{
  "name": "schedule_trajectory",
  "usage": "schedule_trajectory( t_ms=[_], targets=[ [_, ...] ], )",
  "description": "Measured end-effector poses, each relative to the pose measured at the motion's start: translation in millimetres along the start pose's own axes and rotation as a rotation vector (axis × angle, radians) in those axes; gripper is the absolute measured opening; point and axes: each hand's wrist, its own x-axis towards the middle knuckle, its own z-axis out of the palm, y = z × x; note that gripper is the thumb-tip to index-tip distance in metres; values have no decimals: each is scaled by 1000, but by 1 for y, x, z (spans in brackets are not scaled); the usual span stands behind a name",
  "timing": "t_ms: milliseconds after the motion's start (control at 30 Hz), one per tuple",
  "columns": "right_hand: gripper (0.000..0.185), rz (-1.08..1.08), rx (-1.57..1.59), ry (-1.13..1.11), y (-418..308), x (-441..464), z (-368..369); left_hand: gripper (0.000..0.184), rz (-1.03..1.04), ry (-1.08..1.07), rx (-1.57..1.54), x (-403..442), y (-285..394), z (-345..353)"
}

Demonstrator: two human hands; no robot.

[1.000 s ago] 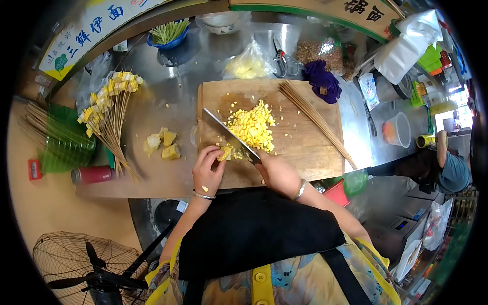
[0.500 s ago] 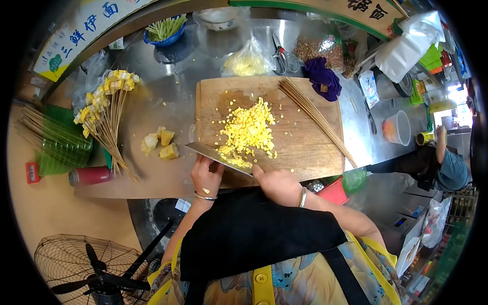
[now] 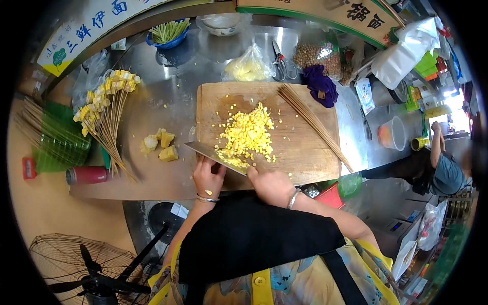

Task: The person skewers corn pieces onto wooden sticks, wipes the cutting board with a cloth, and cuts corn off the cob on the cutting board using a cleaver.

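Observation:
My right hand is closed around the handle end of a knife, whose broad blade slants up to the left over the near edge of the wooden cutting board. Close against the near side of the blade is my left hand, thumb apart from the fingers; the fingertips are partly hidden by the blade. A yellow bit sticks to this hand near the wrist. Beyond the blade lies a heap of chopped yellow corn, some of it along the blade. A bundle of thin wooden skewers rests on the board's right side.
Corn chunks lie left of the board, near skewered corn pieces. Behind the board are a knotted plastic bag, scissors and a purple cloth. A fan stands at lower left. Another person is at far right.
The whole view has shifted slightly. Knife and both hands keep nearly the same place at the board's near edge, the right hand a little further left. The person at right has moved slightly.

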Motion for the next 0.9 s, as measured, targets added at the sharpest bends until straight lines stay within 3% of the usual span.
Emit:
schedule_trajectory(
  t_ms=[233,400,533,633,700,733,833,900],
  targets=[
    [17,91,-7,-120,-3,-3,-7,42,-103,-66,-64,-5,-3,2],
    [15,110,-8,-94,-8,23,9,23,-25,-5,-16,-3,-1,3],
    [16,54,-9,-9,2,52,28,20,-15,-57,-13,0,3,-4],
    [17,77,99,-14,7,46,5,20,-4,-6,-243,10,2,-13],
    [16,182,281,62,13,30,1,21,-89,122,-172,18,-13,-32],
    [16,134,329,216,19,19,3,21,-93,129,-165,27,-22,-40],
    [19,218,515,271,38,-3,-12,23,-233,118,-86,54,-36,-52],
    [20,288,636,260,53,-18,-16,21,56,73,277,64,-30,-54]
  ],
)
